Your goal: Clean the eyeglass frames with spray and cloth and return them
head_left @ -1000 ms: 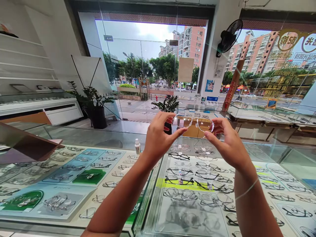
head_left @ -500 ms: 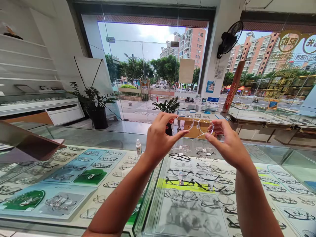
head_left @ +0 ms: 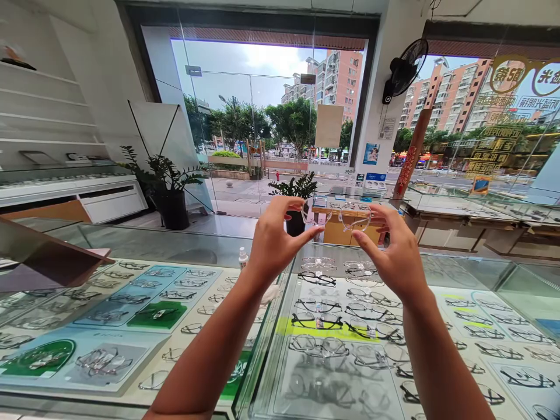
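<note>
I have both hands raised in front of me over the glass counter [head_left: 184,245], holding a pair of clear-framed glasses [head_left: 336,214] between them. My left hand [head_left: 273,239] pinches the left end of the frame between thumb and fingertips, and my right hand [head_left: 391,251] pinches the right end the same way, so each hand is closed on one side of the glasses and the two lenses sit in the gap between them. The glasses are in the air, above the far edge of the counter, with the lenses roughly level.

Under the glass top lie rows of other spectacle frames [head_left: 332,321] on trays. A small white bottle [head_left: 242,256] stands on the counter just left of my left wrist. Beyond the far edge of the counter there is a potted plant [head_left: 164,186] on the floor by the window, and a black fan [head_left: 405,67] is mounted high on the wall.
</note>
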A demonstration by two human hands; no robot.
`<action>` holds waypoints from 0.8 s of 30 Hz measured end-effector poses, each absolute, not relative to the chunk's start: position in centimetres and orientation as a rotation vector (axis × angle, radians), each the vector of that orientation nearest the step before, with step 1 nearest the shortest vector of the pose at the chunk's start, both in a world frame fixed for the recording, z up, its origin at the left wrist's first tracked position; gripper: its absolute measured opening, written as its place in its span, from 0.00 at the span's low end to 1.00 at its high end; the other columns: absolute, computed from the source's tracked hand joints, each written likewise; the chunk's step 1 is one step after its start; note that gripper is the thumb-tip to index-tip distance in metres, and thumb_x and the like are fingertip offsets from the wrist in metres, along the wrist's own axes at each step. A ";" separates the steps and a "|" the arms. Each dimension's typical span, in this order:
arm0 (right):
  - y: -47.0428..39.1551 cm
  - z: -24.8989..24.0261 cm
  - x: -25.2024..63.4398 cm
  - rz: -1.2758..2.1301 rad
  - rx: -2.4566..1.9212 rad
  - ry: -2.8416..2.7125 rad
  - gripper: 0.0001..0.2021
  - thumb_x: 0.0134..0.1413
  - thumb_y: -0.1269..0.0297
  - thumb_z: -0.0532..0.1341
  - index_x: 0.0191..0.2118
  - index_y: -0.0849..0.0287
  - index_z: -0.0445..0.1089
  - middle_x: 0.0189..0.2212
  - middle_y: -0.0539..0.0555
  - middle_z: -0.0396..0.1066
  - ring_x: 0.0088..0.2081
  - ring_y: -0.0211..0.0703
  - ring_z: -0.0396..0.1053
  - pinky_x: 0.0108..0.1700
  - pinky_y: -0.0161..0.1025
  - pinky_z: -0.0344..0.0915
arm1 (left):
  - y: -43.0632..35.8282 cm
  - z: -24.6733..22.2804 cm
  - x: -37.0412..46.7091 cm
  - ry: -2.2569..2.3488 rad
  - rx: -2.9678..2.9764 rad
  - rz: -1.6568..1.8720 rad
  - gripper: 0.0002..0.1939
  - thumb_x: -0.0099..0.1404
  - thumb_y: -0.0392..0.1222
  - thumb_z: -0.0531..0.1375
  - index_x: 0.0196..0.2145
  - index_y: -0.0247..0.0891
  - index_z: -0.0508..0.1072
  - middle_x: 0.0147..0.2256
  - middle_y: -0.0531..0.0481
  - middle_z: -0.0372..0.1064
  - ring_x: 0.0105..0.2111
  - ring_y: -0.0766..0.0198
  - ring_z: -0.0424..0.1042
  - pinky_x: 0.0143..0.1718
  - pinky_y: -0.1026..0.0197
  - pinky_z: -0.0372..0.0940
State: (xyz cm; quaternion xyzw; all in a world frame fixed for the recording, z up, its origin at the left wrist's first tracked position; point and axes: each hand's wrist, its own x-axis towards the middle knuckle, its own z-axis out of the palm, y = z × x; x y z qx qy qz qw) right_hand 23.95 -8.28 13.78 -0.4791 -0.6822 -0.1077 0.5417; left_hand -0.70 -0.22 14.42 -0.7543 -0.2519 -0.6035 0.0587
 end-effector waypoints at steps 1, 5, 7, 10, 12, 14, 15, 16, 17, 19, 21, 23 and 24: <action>-8.0 13.7 23.7 -0.292 -1.113 -1.608 0.25 0.69 0.47 0.64 0.65 0.49 0.66 0.60 0.61 0.75 0.58 0.60 0.75 0.56 0.59 0.76 | 0.2 14.3 -0.6 -0.712 -2.224 -1.856 0.27 0.63 0.56 0.75 0.53 0.43 0.73 0.49 0.45 0.77 0.48 0.55 0.77 0.47 0.52 0.77; -6.7 13.0 23.2 -0.423 -1.041 -1.572 0.23 0.71 0.51 0.63 0.66 0.49 0.66 0.61 0.61 0.74 0.59 0.59 0.75 0.58 0.59 0.76 | 1.9 13.7 -0.1 -0.569 -2.026 -1.903 0.29 0.63 0.56 0.75 0.55 0.44 0.72 0.51 0.43 0.76 0.52 0.52 0.76 0.50 0.49 0.78; -6.0 12.7 23.2 -0.460 -0.992 -1.559 0.23 0.70 0.52 0.64 0.66 0.50 0.66 0.60 0.61 0.74 0.58 0.59 0.75 0.56 0.58 0.77 | 2.6 13.4 0.1 -0.527 -1.989 -1.902 0.30 0.62 0.56 0.76 0.55 0.43 0.73 0.50 0.43 0.75 0.52 0.53 0.76 0.51 0.49 0.78; -5.3 12.4 23.4 -0.437 -0.944 -1.551 0.23 0.69 0.54 0.66 0.66 0.50 0.67 0.59 0.61 0.75 0.59 0.58 0.75 0.55 0.56 0.78 | 3.0 13.2 0.2 -0.499 -1.982 -1.904 0.29 0.64 0.56 0.75 0.55 0.41 0.73 0.51 0.42 0.75 0.52 0.53 0.76 0.52 0.50 0.77; -5.1 12.3 23.5 -0.360 -0.951 -1.549 0.24 0.68 0.54 0.67 0.65 0.49 0.67 0.60 0.61 0.75 0.60 0.58 0.75 0.54 0.56 0.78 | 3.0 13.2 0.3 -0.495 -1.991 -1.900 0.28 0.65 0.55 0.74 0.55 0.41 0.73 0.51 0.42 0.76 0.53 0.53 0.77 0.53 0.49 0.76; -4.9 12.1 23.6 -0.254 -0.960 -1.529 0.25 0.67 0.53 0.68 0.65 0.49 0.68 0.61 0.61 0.75 0.61 0.59 0.75 0.54 0.57 0.78 | 2.9 13.2 0.3 -0.494 -1.993 -1.889 0.27 0.65 0.54 0.74 0.55 0.42 0.73 0.51 0.43 0.77 0.52 0.53 0.77 0.54 0.48 0.76; -4.8 12.1 23.6 -0.197 -0.961 -1.513 0.26 0.65 0.52 0.69 0.65 0.49 0.68 0.61 0.61 0.75 0.61 0.59 0.74 0.54 0.57 0.78 | 2.8 13.2 0.4 -0.497 -1.990 -1.885 0.27 0.65 0.54 0.74 0.55 0.42 0.73 0.50 0.44 0.77 0.52 0.53 0.77 0.54 0.48 0.75; -4.7 12.0 23.6 -0.135 -0.959 -1.494 0.28 0.64 0.51 0.70 0.66 0.49 0.68 0.62 0.61 0.75 0.62 0.59 0.74 0.55 0.57 0.78 | 2.8 13.1 0.4 -0.502 -1.985 -1.886 0.27 0.65 0.54 0.75 0.55 0.42 0.73 0.50 0.44 0.77 0.52 0.53 0.78 0.55 0.48 0.75; -4.5 12.0 23.7 -0.070 -0.956 -1.474 0.28 0.64 0.50 0.70 0.65 0.50 0.68 0.63 0.62 0.74 0.63 0.60 0.73 0.55 0.58 0.77 | 2.8 13.1 0.4 -0.506 -1.980 -1.889 0.27 0.65 0.54 0.75 0.55 0.42 0.73 0.50 0.44 0.77 0.52 0.53 0.78 0.55 0.48 0.75; -4.3 11.9 23.9 0.063 -0.946 -1.430 0.27 0.65 0.47 0.69 0.64 0.51 0.70 0.64 0.62 0.74 0.63 0.59 0.73 0.58 0.58 0.75 | 2.8 13.1 0.4 -0.506 -1.977 -1.900 0.27 0.65 0.53 0.75 0.55 0.42 0.73 0.50 0.43 0.77 0.52 0.53 0.77 0.54 0.49 0.75; -4.1 12.0 24.0 0.172 -0.934 -1.385 0.24 0.67 0.45 0.66 0.62 0.52 0.73 0.62 0.62 0.76 0.62 0.58 0.75 0.61 0.60 0.73 | 2.9 13.1 0.4 -0.499 -1.978 -1.910 0.26 0.65 0.53 0.75 0.54 0.41 0.74 0.50 0.43 0.77 0.51 0.53 0.77 0.54 0.49 0.75; -4.1 12.1 24.1 0.232 -0.919 -1.341 0.23 0.68 0.43 0.64 0.58 0.53 0.76 0.58 0.61 0.78 0.59 0.57 0.76 0.63 0.60 0.72 | 2.9 13.1 0.3 -0.489 -1.977 -1.918 0.26 0.65 0.53 0.75 0.54 0.41 0.74 0.50 0.43 0.77 0.51 0.53 0.77 0.54 0.49 0.75; -4.2 12.2 24.2 0.249 -0.906 -1.323 0.22 0.68 0.43 0.64 0.56 0.53 0.77 0.57 0.61 0.79 0.58 0.56 0.77 0.63 0.60 0.71 | 3.0 13.1 0.3 -0.484 -1.977 -1.924 0.26 0.65 0.53 0.75 0.54 0.41 0.74 0.50 0.43 0.77 0.51 0.53 0.77 0.54 0.49 0.75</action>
